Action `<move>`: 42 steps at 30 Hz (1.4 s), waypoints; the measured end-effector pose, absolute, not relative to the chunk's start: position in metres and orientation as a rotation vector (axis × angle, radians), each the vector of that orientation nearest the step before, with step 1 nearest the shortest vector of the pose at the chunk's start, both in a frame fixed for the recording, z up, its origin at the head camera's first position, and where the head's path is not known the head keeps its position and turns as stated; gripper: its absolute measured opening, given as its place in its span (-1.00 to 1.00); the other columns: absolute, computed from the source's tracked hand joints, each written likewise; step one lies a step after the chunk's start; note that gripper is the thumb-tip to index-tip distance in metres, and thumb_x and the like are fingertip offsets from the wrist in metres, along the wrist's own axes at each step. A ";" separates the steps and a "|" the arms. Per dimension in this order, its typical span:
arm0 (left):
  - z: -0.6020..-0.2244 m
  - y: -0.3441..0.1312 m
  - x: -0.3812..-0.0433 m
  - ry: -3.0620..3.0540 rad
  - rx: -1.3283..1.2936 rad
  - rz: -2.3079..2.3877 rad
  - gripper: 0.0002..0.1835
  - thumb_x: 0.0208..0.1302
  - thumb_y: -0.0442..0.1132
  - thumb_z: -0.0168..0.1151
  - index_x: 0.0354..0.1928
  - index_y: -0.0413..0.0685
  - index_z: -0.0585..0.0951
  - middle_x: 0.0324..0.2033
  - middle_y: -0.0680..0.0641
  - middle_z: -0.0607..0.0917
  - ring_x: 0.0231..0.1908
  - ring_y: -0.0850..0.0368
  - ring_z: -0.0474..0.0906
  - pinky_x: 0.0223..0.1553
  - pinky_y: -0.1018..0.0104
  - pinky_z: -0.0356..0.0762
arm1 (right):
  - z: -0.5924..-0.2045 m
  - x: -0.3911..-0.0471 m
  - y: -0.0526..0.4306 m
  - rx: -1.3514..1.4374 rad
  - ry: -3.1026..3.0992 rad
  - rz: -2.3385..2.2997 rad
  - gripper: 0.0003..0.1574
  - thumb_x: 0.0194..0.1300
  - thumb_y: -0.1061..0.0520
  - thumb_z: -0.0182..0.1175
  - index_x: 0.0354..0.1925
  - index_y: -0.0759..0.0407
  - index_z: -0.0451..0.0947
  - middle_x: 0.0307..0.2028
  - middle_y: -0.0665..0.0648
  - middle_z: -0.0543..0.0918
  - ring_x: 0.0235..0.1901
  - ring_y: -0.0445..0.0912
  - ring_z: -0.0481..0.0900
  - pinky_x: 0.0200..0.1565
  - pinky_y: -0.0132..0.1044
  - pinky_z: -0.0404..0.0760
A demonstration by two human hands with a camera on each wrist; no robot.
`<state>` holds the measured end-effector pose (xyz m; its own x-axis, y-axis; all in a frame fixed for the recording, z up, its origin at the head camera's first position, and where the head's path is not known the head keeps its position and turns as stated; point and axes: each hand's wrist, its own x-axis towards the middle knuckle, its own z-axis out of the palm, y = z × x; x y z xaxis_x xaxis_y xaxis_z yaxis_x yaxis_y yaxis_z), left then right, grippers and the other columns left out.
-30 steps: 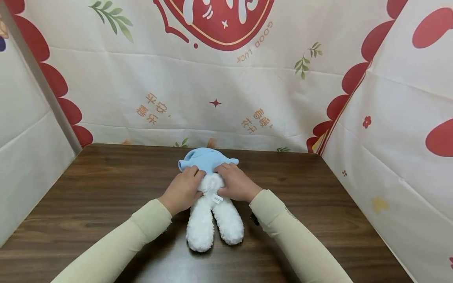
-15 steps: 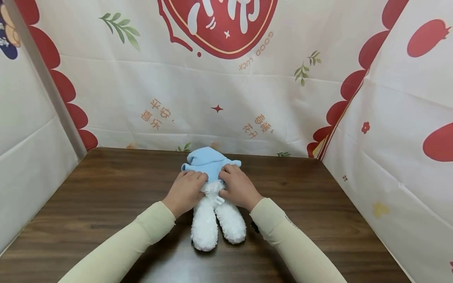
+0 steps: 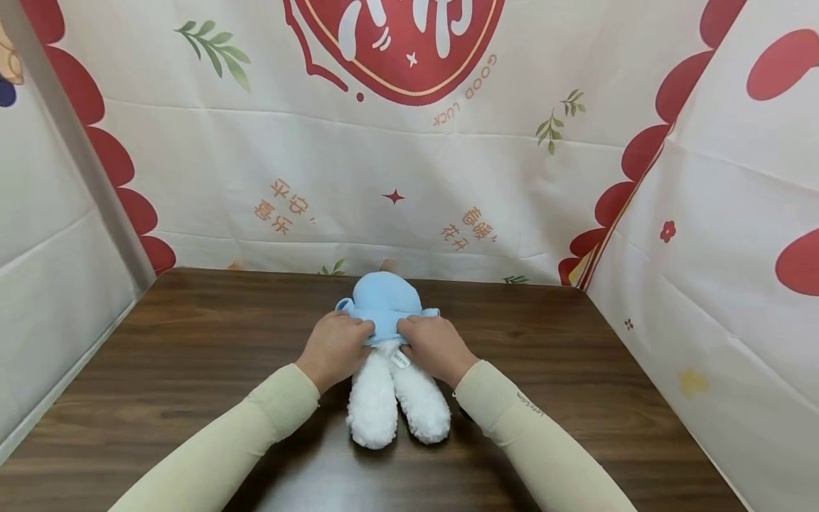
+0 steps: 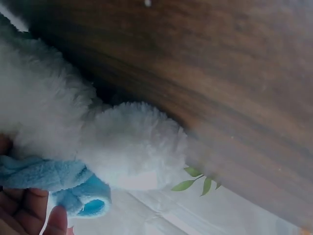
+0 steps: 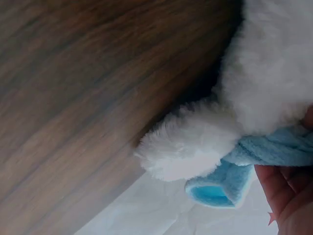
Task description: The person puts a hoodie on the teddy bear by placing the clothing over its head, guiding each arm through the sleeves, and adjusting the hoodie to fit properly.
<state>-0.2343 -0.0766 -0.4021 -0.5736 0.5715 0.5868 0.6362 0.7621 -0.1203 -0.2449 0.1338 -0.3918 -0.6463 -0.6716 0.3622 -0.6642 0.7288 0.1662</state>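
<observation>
A white fluffy plush toy point(image 3: 373, 412) lies on the table with its legs toward me and a small white tag point(image 3: 400, 358) between them. Spread over its upper body is a little blue doll's top point(image 3: 384, 302), whose hem is bunched between my hands. My left hand point(image 3: 338, 347) pinches the left side of this hem, and my right hand point(image 3: 440, 347) the right side. In both wrist views a stubby white arm point(image 4: 142, 142) of the toy sticks out beside a blue sleeve point(image 5: 215, 188) with a hollow cuff. The toy's head is hidden.
The brown wood-grain table point(image 3: 224, 355) reaches back to a white printed cloth point(image 3: 352, 156) with red scallops. Cloth panels also stand along the left and right sides.
Both hands have drawn the blue top toward me, down over the toy's white body, which now shows less. The top's far part has turned rounder and smoother.
</observation>
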 end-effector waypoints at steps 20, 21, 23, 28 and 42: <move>-0.398 -0.099 -0.234 -2.502 -1.043 -0.382 -0.63 0.15 -0.03 0.27 -0.72 0.15 0.40 -0.54 0.13 0.31 -0.50 0.22 0.22 -0.33 0.22 0.34 | -0.390 -0.246 0.136 1.026 -2.694 0.331 -0.70 0.29 -0.08 0.12 -0.50 0.00 0.35 -0.55 -0.07 0.32 -0.60 -0.25 0.27 -0.52 -0.40 0.34; -0.398 -0.097 -0.235 -2.509 -1.018 -0.362 -0.69 0.11 0.00 0.30 -0.64 0.12 0.43 -0.46 0.09 0.35 -0.42 0.17 0.26 -0.31 0.22 0.34 | -0.390 -0.246 0.134 1.012 -2.664 0.276 -0.74 0.26 -0.08 0.16 -0.39 0.03 0.39 -0.45 -0.03 0.36 -0.52 -0.22 0.33 -0.47 -0.38 0.39; -0.396 -0.094 -0.237 -2.552 -0.954 -0.316 -0.70 0.04 0.08 0.34 -0.41 0.06 0.51 -0.22 -0.02 0.43 -0.18 0.06 0.34 -0.11 0.09 0.36 | -0.389 -0.246 0.131 0.967 -2.630 0.163 -0.58 0.20 -0.12 0.21 -0.12 0.10 0.41 -0.22 0.08 0.41 -0.28 -0.12 0.44 -0.32 -0.29 0.48; -0.387 -0.087 -0.247 -2.740 -0.953 -0.274 -0.12 0.04 0.17 0.29 0.34 -0.05 0.22 0.34 -0.19 0.13 0.33 -0.19 -0.02 0.16 -0.24 0.09 | -0.386 -0.251 0.126 0.835 -2.736 0.101 -0.03 0.13 -0.20 0.24 0.34 0.21 0.14 0.26 0.29 0.21 0.26 0.11 0.19 0.06 -0.03 0.41; -0.387 -0.082 -0.250 -2.727 -0.946 -0.342 -0.25 -0.04 0.12 0.38 0.15 -0.12 0.42 -0.03 -0.09 0.49 0.00 -0.03 0.45 0.12 -0.13 0.22 | -0.387 -0.249 0.123 0.851 -2.693 0.113 -0.57 0.10 -0.06 0.27 -0.17 0.14 0.39 -0.32 0.01 0.43 -0.29 -0.10 0.39 -0.21 -0.24 0.42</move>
<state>-0.2495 -0.0824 -0.3868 -0.7635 0.5747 0.2944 0.6297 0.7638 0.1419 -0.2493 0.1230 -0.3869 -0.7741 -0.5470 0.3187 -0.5719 0.8201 0.0187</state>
